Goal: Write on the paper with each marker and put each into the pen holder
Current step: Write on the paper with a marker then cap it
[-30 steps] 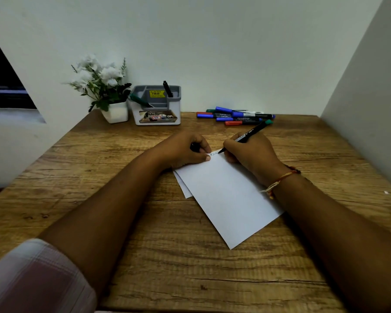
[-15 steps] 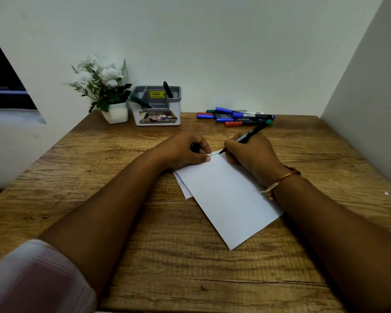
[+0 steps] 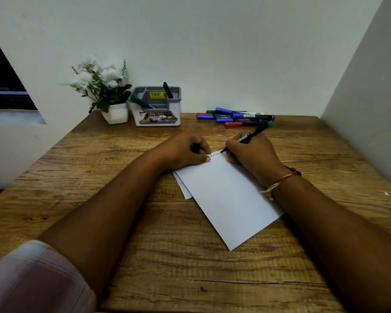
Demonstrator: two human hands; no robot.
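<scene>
Right hand (image 3: 253,154) grips the marker (image 3: 250,134) in a narrow writing pinch, fingers curled close round the lower barrel. The tip touches the far corner of the paper (image 3: 226,199), where a short scribbled line shows. The marker's long axis runs from the tip at near-left up to the green tail at far-right. Left hand (image 3: 181,152) is curled round a small dark piece, probably the cap (image 3: 194,148), with the thumb pressing the paper's edge flat on the table (image 3: 145,256). A second sheet peeks out beneath. The pen holder (image 3: 177,109) stands at the far edge, up and to the left of both hands and well apart from the writing hand. The left hand is the nearer one. The marker's tail points away from the holder, so the drop will likely need a swing of the barrel after capping. Two markers already stand in the holder, one green (image 3: 140,102) and one black (image 3: 168,89). The unused pile (image 3: 235,117) lies just beyond the right hand. Judgement: mid-writing on the third marker.
</scene>
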